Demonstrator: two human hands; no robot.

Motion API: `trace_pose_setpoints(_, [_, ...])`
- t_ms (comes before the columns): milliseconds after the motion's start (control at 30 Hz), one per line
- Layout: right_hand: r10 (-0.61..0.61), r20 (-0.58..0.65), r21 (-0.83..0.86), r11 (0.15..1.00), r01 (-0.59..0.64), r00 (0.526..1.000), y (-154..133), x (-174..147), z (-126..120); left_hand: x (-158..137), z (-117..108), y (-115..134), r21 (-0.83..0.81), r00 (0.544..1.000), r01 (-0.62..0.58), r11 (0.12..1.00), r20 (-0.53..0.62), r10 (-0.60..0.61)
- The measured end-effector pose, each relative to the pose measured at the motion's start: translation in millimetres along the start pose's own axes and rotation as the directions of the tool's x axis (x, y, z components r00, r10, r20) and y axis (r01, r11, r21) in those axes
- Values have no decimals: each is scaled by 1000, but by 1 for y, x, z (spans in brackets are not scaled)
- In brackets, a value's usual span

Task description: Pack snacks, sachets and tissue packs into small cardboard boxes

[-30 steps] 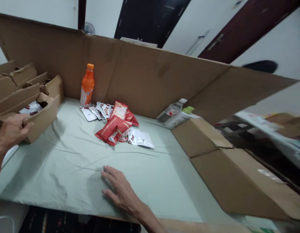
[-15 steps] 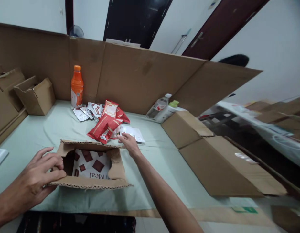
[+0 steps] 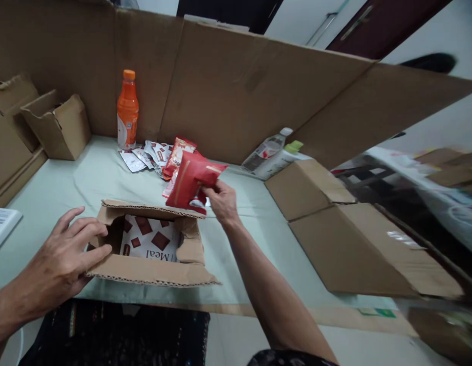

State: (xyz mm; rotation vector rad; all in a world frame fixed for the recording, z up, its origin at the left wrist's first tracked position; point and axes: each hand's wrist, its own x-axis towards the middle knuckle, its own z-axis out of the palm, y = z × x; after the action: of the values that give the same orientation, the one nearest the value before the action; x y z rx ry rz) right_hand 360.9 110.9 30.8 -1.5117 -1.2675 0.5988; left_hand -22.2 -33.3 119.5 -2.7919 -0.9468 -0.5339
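Note:
An open cardboard box [image 3: 152,272] stands near the table's front edge. Inside it lies a white packet with brown squares [image 3: 150,238], part of its print reading "Meal" upside down. My left hand [image 3: 74,249] grips the box at its left end, thumb and fingers over the rim. My right hand [image 3: 223,201] is closed on the corner of a red snack packet [image 3: 190,178], raised just behind the box's far flap. Behind it lie another red packet [image 3: 178,152] and several small white sachets [image 3: 144,156], partly overlapping.
An orange drink bottle [image 3: 128,109] stands by the cardboard wall [image 3: 228,86]. A clear bottle [image 3: 264,151] and a white bottle with a green cap [image 3: 279,160] lean at the back right, beside large cartons [image 3: 346,249]. Smaller boxes [image 3: 64,129] stand at the left.
My right hand has taken hold of a red snack packet and lifted it from the pile. My left hand stays at the box. The view has tilted down.

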Motion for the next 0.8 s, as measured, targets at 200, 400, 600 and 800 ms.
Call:
trace_pose_setpoints(200, [-275, -130, -87, 960, 265, 953, -42, -20, -63, 0, 1, 3, -21, 998, 50, 999, -25, -50])
trace_pose_setpoints(400, [-276, 53, -327, 903, 278, 960, -60, -29, -56, 5, -5, 12, -70, 996, 42, 997, -70, -46])
trace_pose_setpoints(600, [-519, 543, -115, 732, 671, 659, -135, -89, -31, 10, -7, 22, -147, 994, -58, 987, -98, 44])
trace_pose_setpoints(800, [22, 906, -390, 432, 813, 423, -147, -106, 29, 22, -11, 32, -210, 987, -162, 964, -45, 156])
